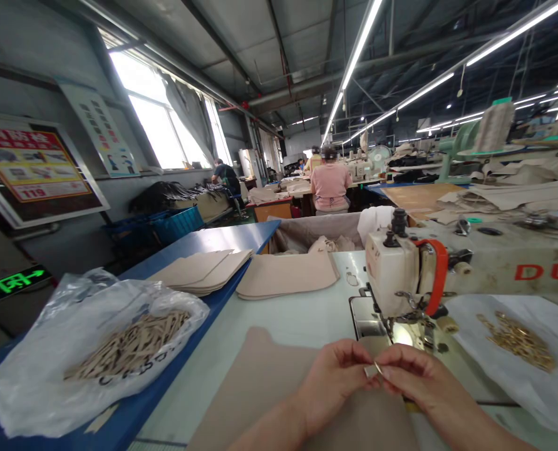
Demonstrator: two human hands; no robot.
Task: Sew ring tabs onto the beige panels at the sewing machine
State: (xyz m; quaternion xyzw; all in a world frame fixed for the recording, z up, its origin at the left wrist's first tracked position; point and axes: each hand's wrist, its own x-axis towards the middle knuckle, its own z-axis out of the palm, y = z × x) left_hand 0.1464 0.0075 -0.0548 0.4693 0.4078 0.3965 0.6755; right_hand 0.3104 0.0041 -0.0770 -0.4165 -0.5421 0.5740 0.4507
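Pinching small tab [371,370] between left hand [332,373] and right hand [414,374], gripping it closed at both sets of fingertips. Holding it just above beige panel [260,388], directly in front of sewing machine [394,275], over white table [297,319].

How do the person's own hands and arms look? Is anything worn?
The left hand and right hand are bare: no gloves, no ring visible. Both forearms are bare to the picture's edge, with no sleeve, watch or bracelet in view.

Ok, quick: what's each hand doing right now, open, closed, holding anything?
Left hand: closed, fingertips pinching a small piece.
Right hand: closed, pinching the same small piece from the other side.
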